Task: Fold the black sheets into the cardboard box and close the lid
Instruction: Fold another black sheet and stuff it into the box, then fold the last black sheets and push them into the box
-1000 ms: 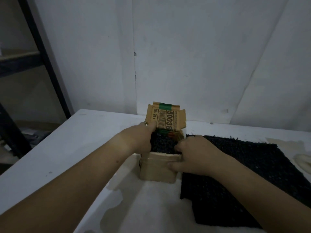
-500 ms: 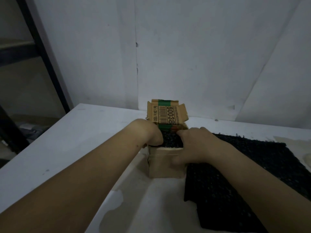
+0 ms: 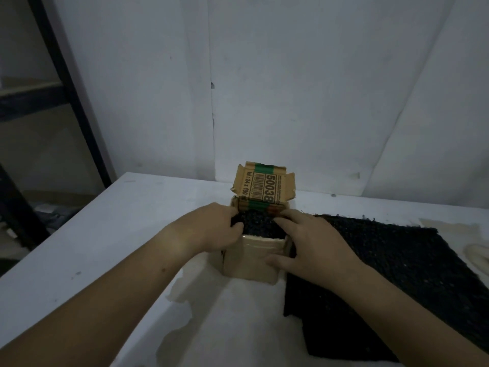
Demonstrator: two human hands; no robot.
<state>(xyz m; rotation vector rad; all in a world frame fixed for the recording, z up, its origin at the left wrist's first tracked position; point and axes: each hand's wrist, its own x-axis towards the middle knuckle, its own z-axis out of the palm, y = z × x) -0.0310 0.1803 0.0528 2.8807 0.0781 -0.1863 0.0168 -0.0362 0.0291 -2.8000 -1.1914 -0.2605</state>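
Head, L hand [image 3: 209,229] gripping, R hand [image 3: 309,242] still pressing sheets [image 3: 260,225] in box [image 3: 251,260]

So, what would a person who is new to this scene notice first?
A small cardboard box stands in the middle of the white table, with its printed lid upright at the back. The left hand and the right hand press on a black sheet stuffed inside it. A pile of black sheets lies flat just right of the box.
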